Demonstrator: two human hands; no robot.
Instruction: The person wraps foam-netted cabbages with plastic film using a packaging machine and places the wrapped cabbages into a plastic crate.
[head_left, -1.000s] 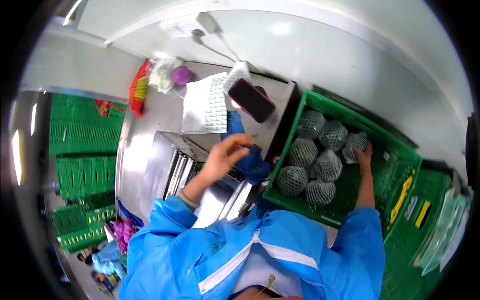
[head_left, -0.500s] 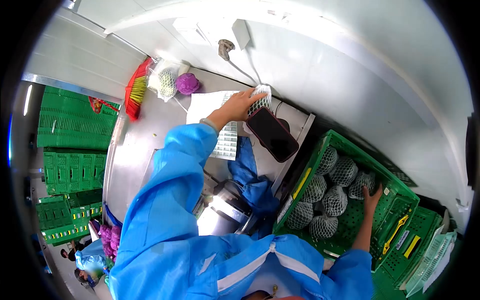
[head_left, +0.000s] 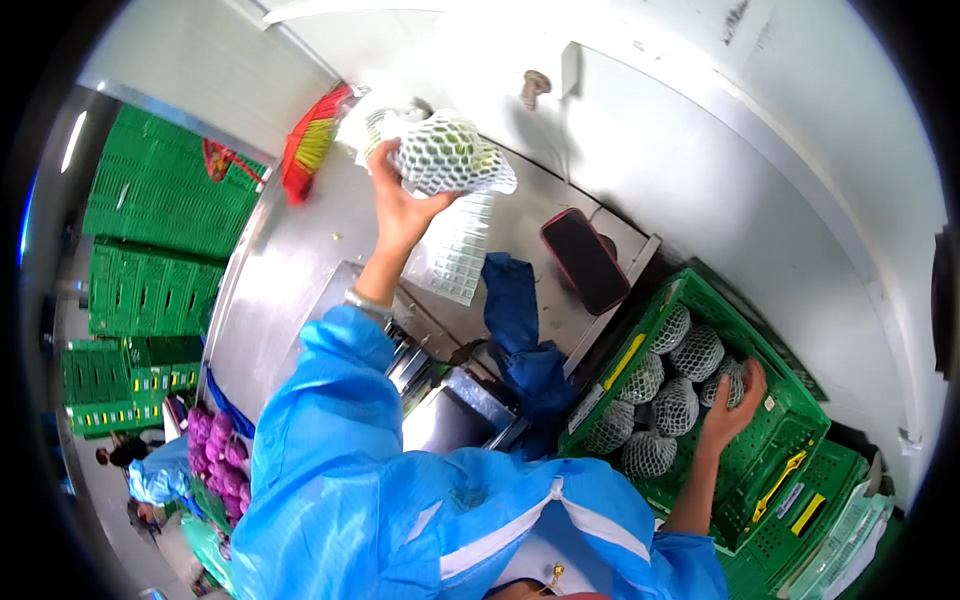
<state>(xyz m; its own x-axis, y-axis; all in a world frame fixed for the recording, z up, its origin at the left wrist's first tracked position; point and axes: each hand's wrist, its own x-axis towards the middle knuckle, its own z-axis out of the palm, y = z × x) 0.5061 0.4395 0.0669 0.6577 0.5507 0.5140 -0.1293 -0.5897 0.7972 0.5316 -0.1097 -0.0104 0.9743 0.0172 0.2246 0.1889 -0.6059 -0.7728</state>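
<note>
My left hand [head_left: 402, 208] is raised over the steel table, its fingers and thumb wrapped round a pale green round vegetable in a white foam net [head_left: 440, 152]. Behind it, partly covered, is a sheet of printed labels [head_left: 462, 245]. On the right, my right hand [head_left: 733, 415] reaches into a green crate [head_left: 765, 440]. Its thumb and fingers curve round a netted vegetable [head_left: 722, 382] at the crate's far side. Several more netted vegetables [head_left: 675, 405] lie beside it in the crate.
A phone [head_left: 585, 260] lies at the table's right end, near a dark blue cloth [head_left: 515, 310]. A red and yellow brush [head_left: 312, 145] stands by the wall. Stacked green crates [head_left: 150, 190], purple bags [head_left: 215, 455] and other people in blue [head_left: 160, 470] are at left.
My left hand has lifted the netted vegetable from beside the phone and carried it left, above the label sheet. My right hand stays at the same netted vegetable in the crate. The view has shifted.
</note>
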